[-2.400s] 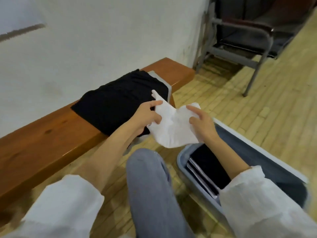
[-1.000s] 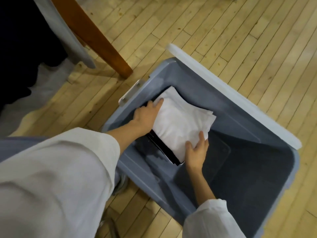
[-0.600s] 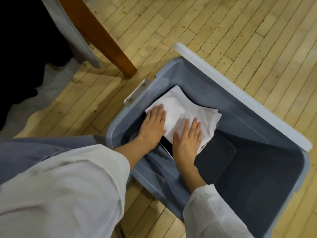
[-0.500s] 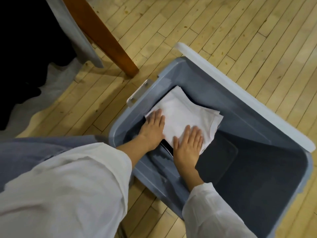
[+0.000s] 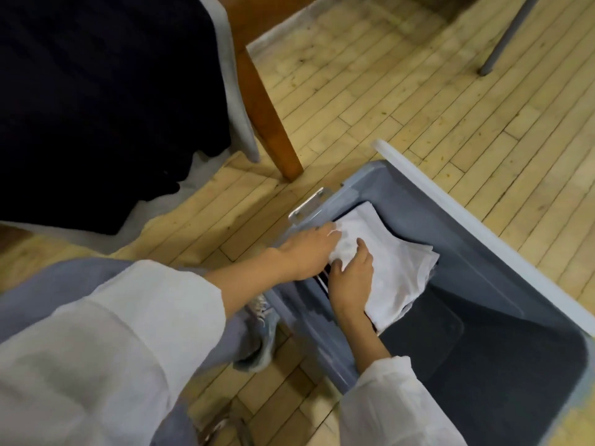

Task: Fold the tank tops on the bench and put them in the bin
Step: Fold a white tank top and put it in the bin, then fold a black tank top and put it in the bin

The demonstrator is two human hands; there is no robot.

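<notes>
Left hand (image 5: 309,252), right hand (image 5: 352,275) pressing white tank top (image 5: 399,272) in bin (image 5: 467,249); I fear withdrawal drags fold loose.

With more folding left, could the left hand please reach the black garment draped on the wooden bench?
Probably: the left hand seems free, and only bare wooden floor lies between it and the black garment.

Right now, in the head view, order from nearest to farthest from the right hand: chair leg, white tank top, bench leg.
1. white tank top, touched by the right hand, inside the bin.
2. bench leg, upper left.
3. chair leg, far top right.
</notes>
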